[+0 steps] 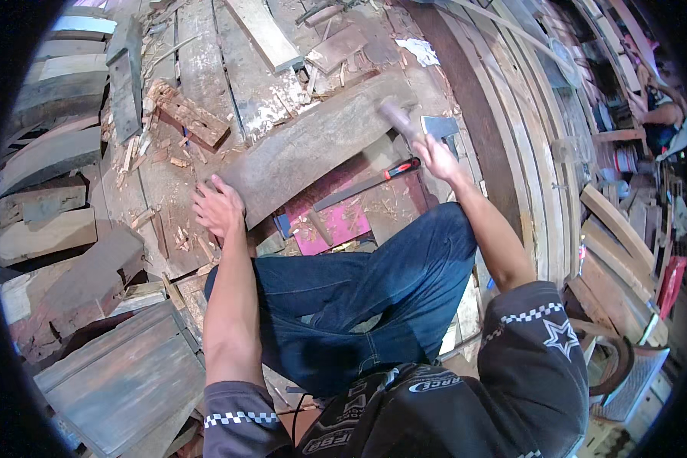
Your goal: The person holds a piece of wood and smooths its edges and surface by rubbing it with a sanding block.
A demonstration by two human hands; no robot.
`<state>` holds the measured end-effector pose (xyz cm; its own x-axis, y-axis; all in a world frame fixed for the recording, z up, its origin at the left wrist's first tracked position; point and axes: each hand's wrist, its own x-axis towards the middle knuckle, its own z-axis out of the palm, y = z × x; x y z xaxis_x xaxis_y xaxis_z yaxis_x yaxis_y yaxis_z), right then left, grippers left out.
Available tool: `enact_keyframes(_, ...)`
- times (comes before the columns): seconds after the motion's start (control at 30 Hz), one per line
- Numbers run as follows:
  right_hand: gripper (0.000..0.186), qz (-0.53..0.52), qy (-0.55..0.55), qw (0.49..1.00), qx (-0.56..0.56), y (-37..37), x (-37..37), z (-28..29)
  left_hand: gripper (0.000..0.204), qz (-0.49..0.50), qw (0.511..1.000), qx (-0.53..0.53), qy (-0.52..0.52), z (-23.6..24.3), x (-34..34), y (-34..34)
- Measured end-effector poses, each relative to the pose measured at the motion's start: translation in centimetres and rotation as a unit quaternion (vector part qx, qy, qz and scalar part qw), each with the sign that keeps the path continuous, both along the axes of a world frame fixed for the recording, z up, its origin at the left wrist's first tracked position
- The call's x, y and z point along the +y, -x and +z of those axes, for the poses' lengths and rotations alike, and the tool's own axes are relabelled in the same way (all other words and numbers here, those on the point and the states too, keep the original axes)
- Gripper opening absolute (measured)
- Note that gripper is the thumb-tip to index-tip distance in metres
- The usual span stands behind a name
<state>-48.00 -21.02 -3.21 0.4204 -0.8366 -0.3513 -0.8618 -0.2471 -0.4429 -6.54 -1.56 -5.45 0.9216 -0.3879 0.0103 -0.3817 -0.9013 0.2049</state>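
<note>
A long grey curved wooden plank [313, 145] lies slantwise in front of my knees. My left hand [219, 208] presses on its near left end, fingers spread over the edge. My right hand [437, 156] is raised over the plank's right end, gripping the wooden handle of a hatchet [412, 126] whose steel head points right; the handle is blurred. Under the plank lies a handsaw [370, 182] with a red and black grip on a pink board [336, 221].
Weathered boards and offcuts [76, 282] are piled at the left, with wood chips [168, 153] scattered around the plank. Long curved planks [511, 114] run along the right. Another person [660, 114] sits at the far upper right among shelves.
</note>
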Motion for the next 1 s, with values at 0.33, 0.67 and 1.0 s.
enact_keyframes(0.33,0.033,-0.034,0.052,0.998,-0.020,1.8,0.2,0.1,0.052,0.003,1.000,-0.015,-0.002,-0.3,-0.2,0.2)
enact_keyframes(0.67,0.043,-0.094,0.038,0.993,0.055,1.0,0.2,1.4,0.051,0.003,1.000,0.004,0.005,0.0,-0.4,0.6)
enact_keyframes(1.0,0.044,-0.129,0.044,0.991,0.002,2.5,-1.3,-2.3,0.053,0.000,1.000,-0.009,0.016,-0.4,-0.6,0.7)
